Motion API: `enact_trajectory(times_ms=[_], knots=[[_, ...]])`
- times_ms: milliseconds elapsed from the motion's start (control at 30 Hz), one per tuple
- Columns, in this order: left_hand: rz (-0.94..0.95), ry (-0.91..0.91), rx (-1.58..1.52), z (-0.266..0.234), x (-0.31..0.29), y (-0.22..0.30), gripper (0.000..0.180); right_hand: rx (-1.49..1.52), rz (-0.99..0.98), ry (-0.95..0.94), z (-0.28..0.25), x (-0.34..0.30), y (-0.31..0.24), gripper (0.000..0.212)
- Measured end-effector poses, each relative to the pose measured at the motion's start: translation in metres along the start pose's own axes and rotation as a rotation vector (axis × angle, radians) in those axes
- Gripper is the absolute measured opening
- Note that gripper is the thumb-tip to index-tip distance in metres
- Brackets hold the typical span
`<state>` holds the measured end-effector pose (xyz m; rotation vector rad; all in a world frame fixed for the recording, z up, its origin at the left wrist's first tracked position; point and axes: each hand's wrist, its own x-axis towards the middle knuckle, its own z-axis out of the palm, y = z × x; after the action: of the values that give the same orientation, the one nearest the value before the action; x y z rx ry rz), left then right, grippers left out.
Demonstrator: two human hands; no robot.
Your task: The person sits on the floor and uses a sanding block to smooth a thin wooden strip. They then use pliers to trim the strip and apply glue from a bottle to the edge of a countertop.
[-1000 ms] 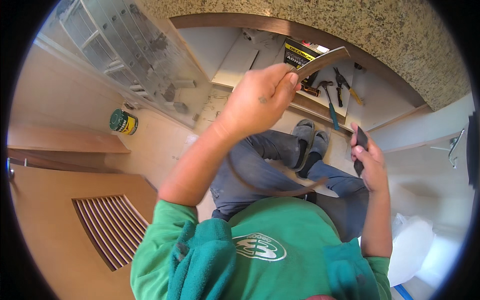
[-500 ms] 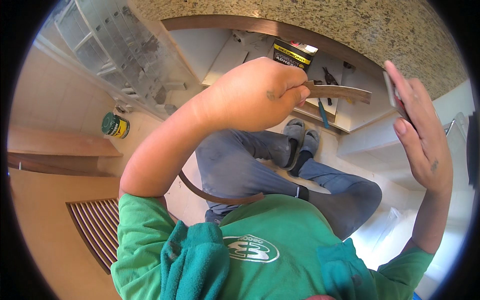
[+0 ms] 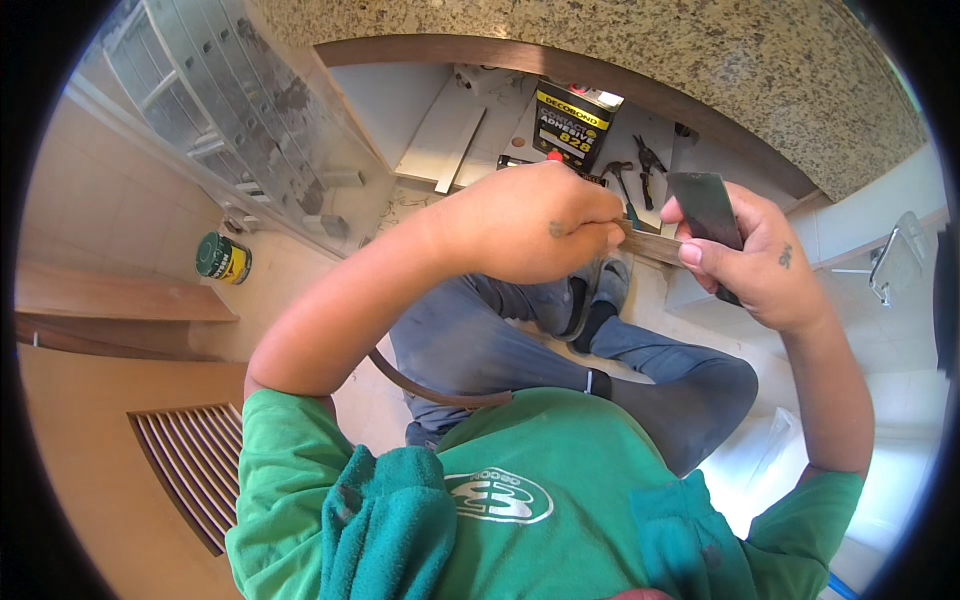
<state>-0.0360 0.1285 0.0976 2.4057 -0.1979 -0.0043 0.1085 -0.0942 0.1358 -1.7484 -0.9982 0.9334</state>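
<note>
Near the speckled countertop [image 3: 650, 50], brown strip [image 3: 652, 244] in left hand [image 3: 545, 222].

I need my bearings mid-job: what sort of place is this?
Probably a kitchen or similar room under fit-out or repair: a speckled stone countertop sits above an open cabinet, where a black-and-yellow tin stands near a hammer.

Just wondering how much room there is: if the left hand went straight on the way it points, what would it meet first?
Likely the right hand, just along the strip that the left hand holds, though depth is unclear.
</note>
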Motion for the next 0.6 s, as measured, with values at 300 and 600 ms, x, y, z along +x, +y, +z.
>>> enact_trajectory(times_ms=[300,600], knots=[[-0.135,0.45,-0.872,0.121,-0.041,0.015,0.024,0.489,-0.024,0.276,0.036,-0.004,0.051,0.038],[-0.206,0.665,-1.318,0.155,-0.018,-0.011,0.024,0.367,-0.026,0.252,0.077,-0.016,0.077,0.043]])
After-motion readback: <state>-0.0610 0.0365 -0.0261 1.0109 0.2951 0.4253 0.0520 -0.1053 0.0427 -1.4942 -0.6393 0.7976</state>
